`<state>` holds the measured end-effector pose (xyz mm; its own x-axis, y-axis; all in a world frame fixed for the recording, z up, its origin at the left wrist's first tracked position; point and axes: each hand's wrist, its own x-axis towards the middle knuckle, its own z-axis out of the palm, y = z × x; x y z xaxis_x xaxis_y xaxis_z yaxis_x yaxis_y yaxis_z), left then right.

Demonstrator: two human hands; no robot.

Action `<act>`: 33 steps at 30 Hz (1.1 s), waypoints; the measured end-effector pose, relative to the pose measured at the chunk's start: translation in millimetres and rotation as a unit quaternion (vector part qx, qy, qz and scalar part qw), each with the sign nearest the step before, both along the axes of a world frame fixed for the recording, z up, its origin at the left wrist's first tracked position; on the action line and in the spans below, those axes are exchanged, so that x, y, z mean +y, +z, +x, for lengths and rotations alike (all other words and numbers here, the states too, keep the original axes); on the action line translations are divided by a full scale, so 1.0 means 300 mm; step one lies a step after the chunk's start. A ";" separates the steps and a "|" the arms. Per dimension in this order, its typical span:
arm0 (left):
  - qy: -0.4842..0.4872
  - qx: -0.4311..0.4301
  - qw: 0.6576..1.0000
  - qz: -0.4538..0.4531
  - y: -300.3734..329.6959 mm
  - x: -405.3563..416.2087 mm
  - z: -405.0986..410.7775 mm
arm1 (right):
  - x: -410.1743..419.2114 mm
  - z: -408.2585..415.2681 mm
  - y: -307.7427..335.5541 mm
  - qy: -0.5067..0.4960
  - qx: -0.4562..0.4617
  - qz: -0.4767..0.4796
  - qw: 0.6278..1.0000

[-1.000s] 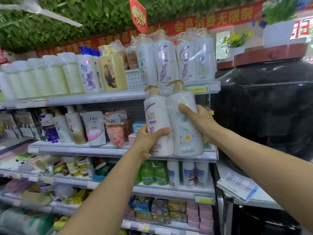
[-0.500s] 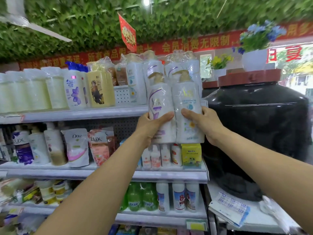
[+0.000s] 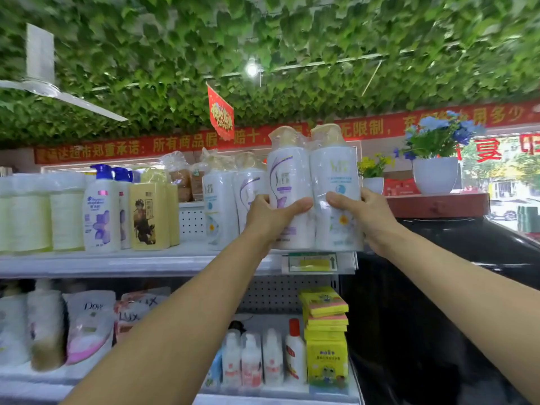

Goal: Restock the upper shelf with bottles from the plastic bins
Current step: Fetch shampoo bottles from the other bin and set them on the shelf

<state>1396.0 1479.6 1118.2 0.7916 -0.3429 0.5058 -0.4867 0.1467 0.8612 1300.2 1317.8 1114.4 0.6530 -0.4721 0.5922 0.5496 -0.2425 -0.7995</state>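
Left of centre, my left hand [image 3: 270, 213] grips the purple-marked bottle [image 3: 287, 197], thumb across its front. Right beside it, touching, is the daisy bottle [image 3: 336, 197], which my right hand [image 3: 368, 216] grips from its right side. A second ago I had this pair low, in front of the middle shelf; half a second ago it was level with the upper shelf's edge. Now both bases sit at the front lip of the upper shelf [image 3: 146, 263], above the yellow price tag [image 3: 312, 262], right of centre in the frame. Whether they rest on the shelf or hang just above it I cannot tell. I judge the lift is done; what remains is pushing them back beside the wrapped white bottles [image 3: 233, 200] and letting go.
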 end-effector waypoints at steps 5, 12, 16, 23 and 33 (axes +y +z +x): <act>0.019 0.000 1.000 -0.010 0.047 -0.064 0.050 | -0.061 0.070 0.045 0.010 -0.011 0.011 1.000; 0.027 0.022 0.999 -0.009 0.034 -0.161 0.127 | -0.151 0.151 0.034 0.000 -0.010 -0.002 1.000; 0.047 0.003 0.999 -0.002 0.005 -0.210 0.166 | -0.185 0.190 0.008 0.004 0.002 0.004 1.000; 0.110 -0.013 0.993 0.049 -0.026 -0.249 0.197 | -0.219 0.249 -0.020 0.019 0.033 0.011 0.999; 0.217 -0.212 0.949 0.088 -0.142 -0.152 0.161 | -0.224 0.277 -0.044 -0.003 0.049 -0.020 0.999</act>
<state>1444.3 1433.9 1075.5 0.6164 -0.1399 0.7749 -0.7760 -0.2750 0.5677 1383.2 1250.8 1101.3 0.7068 -0.4528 0.5436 0.4671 -0.2785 -0.8392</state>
